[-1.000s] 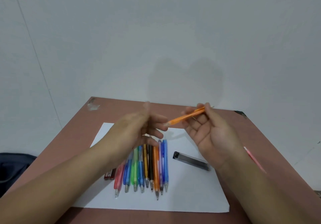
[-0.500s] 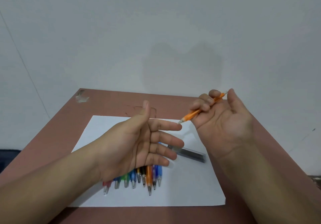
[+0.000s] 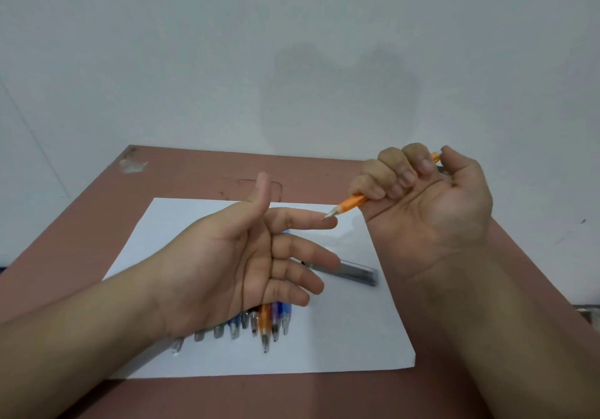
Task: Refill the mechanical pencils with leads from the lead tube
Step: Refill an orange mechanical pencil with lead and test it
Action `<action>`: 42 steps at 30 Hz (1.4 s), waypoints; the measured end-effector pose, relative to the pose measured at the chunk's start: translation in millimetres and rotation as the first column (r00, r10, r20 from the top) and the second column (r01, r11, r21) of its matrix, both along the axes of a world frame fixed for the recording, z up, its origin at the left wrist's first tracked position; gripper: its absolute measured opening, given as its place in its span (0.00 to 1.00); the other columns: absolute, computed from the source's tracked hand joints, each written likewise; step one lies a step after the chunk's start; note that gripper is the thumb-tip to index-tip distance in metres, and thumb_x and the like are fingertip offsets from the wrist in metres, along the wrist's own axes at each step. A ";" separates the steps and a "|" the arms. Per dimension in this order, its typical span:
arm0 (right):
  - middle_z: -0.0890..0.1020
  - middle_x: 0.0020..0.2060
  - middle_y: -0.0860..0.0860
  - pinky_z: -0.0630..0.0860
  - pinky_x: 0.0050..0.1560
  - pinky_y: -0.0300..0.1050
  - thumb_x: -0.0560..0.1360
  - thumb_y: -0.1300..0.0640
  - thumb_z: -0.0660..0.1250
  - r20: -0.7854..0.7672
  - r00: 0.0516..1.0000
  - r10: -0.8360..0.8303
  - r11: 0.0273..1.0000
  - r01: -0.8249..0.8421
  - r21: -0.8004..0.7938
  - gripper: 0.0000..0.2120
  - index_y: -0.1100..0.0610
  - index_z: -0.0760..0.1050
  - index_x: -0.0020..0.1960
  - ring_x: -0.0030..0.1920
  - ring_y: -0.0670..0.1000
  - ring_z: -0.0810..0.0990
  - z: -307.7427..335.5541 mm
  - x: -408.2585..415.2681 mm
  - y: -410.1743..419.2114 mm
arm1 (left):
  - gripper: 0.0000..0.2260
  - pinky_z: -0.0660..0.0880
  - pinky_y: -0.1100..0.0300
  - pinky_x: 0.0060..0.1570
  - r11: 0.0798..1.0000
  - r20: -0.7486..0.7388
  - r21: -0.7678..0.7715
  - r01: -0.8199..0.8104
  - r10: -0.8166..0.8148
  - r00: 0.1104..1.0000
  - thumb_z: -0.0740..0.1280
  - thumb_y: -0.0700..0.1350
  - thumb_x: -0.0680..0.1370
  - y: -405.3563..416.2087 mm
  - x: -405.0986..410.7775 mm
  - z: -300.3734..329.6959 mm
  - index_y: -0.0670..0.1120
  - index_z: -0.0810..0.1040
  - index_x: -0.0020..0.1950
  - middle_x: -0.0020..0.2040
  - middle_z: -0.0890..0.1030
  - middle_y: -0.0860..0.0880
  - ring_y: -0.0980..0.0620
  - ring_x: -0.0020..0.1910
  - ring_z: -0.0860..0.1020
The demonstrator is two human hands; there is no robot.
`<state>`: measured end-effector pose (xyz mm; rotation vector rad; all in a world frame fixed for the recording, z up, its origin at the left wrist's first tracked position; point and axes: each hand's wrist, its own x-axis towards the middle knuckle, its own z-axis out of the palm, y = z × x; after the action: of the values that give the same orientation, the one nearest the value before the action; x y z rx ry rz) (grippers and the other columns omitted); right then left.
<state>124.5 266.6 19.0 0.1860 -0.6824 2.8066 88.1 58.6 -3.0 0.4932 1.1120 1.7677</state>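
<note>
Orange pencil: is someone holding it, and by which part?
Yes. The right hand grips the orange pencil around its upper barrel, thumb near the top end. Its tip points at the empty left hand.

My right hand [image 3: 428, 214] grips an orange pencil [image 3: 352, 203], thumb over its far end, metal tip touching my left hand's [image 3: 227, 262] outstretched forefinger. Under that open palm I see a row of pencils [image 3: 259, 324] on paper [image 3: 341, 337], the lead tube [image 3: 349, 270] just past its fingertips.
</note>
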 end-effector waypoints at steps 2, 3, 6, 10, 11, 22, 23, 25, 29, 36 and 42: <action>0.61 0.29 0.50 0.65 0.32 0.42 0.80 0.45 0.48 -0.005 1.000 0.000 1.000 0.000 0.003 0.20 0.54 0.61 0.34 0.28 0.50 0.60 -0.1 0.4 0.3 | 0.35 0.80 0.53 0.43 1.000 0.000 0.000 -0.001 0.001 1.000 0.56 0.69 0.75 -0.3 -0.2 -0.5 0.42 0.80 0.65 0.55 0.81 0.35 0.41 0.45 0.81; 0.61 0.29 0.50 0.65 0.32 0.43 0.80 0.44 0.48 -0.005 1.000 -0.002 1.000 0.002 0.006 0.20 0.55 0.61 0.34 0.28 0.50 0.60 -0.2 0.5 0.5 | 0.35 0.80 0.53 0.43 1.000 -0.002 0.000 0.000 0.000 1.000 0.56 0.69 0.75 -0.2 -0.3 -0.7 0.42 0.80 0.65 0.55 0.81 0.35 0.41 0.45 0.81; 0.61 0.29 0.50 0.65 0.32 0.43 0.79 0.43 0.49 -0.012 1.000 -0.005 1.000 0.005 0.010 0.21 0.55 0.61 0.34 0.28 0.50 0.60 -0.7 0.8 0.3 | 0.36 0.79 0.52 0.45 1.000 -0.012 -0.004 0.004 -0.004 1.000 0.56 0.70 0.75 -0.5 -0.6 -1.4 0.43 0.80 0.65 0.56 0.81 0.35 0.41 0.45 0.81; 0.62 0.29 0.50 0.64 0.32 0.43 0.79 0.43 0.49 -0.010 1.000 -0.010 1.000 0.011 0.008 0.21 0.55 0.61 0.34 0.28 0.50 0.60 -2.4 0.3 0.3 | 0.35 0.79 0.51 0.46 1.000 -0.020 -0.007 0.006 -0.006 1.000 0.55 0.70 0.75 -0.8 -0.9 -2.0 0.44 0.80 0.65 0.56 0.81 0.35 0.41 0.45 0.81; 0.62 0.29 0.50 0.64 0.32 0.43 0.79 0.44 0.49 -0.009 1.000 -0.014 1.000 0.014 0.008 0.20 0.55 0.61 0.34 0.28 0.50 0.60 -2.9 -0.1 0.5 | 0.35 0.79 0.51 0.46 1.000 -0.019 -0.009 0.003 -0.003 1.000 0.55 0.70 0.75 -0.7 -1.0 -1.9 0.44 0.80 0.65 0.55 0.81 0.35 0.41 0.45 0.81; 0.62 0.29 0.50 0.65 0.32 0.43 0.79 0.43 0.49 -0.014 1.000 -0.024 1.000 0.024 -0.015 0.20 0.55 0.61 0.34 0.28 0.49 0.61 -3.5 -1.5 0.7 | 0.36 0.78 0.50 0.47 1.000 -0.023 -0.011 0.007 -0.007 1.000 0.55 0.71 0.75 -0.5 -1.9 -2.9 0.45 0.79 0.66 0.56 0.81 0.34 0.41 0.45 0.80; 0.62 0.29 0.50 0.65 0.32 0.43 0.79 0.43 0.49 -0.016 1.000 -0.020 1.000 0.020 -0.019 0.20 0.55 0.62 0.34 0.28 0.50 0.61 -4.0 -1.9 0.7 | 0.36 0.78 0.50 0.47 1.000 -0.020 -0.010 0.006 -0.007 1.000 0.55 0.71 0.74 -0.4 -1.9 -2.7 0.45 0.79 0.66 0.56 0.81 0.35 0.41 0.45 0.80; 0.63 0.29 0.50 0.65 0.32 0.43 0.79 0.44 0.49 -0.018 1.000 -0.020 1.000 0.020 -0.018 0.19 0.55 0.61 0.34 0.28 0.50 0.61 -4.7 -2.0 1.1 | 0.36 0.78 0.49 0.47 1.000 -0.018 -0.013 0.003 -0.003 1.000 0.55 0.71 0.74 -0.5 -2.1 -2.6 0.45 0.80 0.66 0.56 0.81 0.35 0.41 0.45 0.80; 0.62 0.28 0.50 0.65 0.32 0.43 0.76 0.47 0.51 -0.029 0.999 -0.027 1.000 0.026 -0.016 0.16 0.55 0.61 0.34 0.28 0.50 0.61 -4.4 -1.5 1.6 | 0.36 0.78 0.49 0.48 1.000 -0.018 -0.007 0.002 -0.002 1.000 0.56 0.71 0.74 -0.9 -2.2 -2.7 0.44 0.79 0.66 0.56 0.81 0.34 0.40 0.45 0.80; 0.62 0.29 0.49 0.65 0.32 0.43 0.79 0.44 0.49 -0.030 0.999 -0.019 1.000 0.019 -0.015 0.19 0.54 0.61 0.34 0.28 0.49 0.61 -5.0 -1.3 2.5 | 0.36 0.78 0.48 0.49 1.000 -0.012 0.009 0.003 -0.003 1.000 0.56 0.71 0.75 -2.4 -3.1 -3.4 0.44 0.79 0.66 0.57 0.80 0.33 0.40 0.46 0.80; 0.62 0.29 0.49 0.65 0.32 0.43 0.79 0.45 0.49 -0.031 0.999 -0.028 0.999 0.027 -0.022 0.19 0.55 0.61 0.34 0.28 0.50 0.61 -4.7 -1.1 4.7 | 0.36 0.78 0.48 0.47 1.000 0.002 0.011 -0.012 0.012 1.000 0.57 0.71 0.74 -2.0 -2.7 -2.1 0.44 0.79 0.66 0.56 0.80 0.34 0.40 0.45 0.80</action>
<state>123.4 271.4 14.3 0.2143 -0.6423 2.7777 85.4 56.6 -5.1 0.4925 1.1060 1.7853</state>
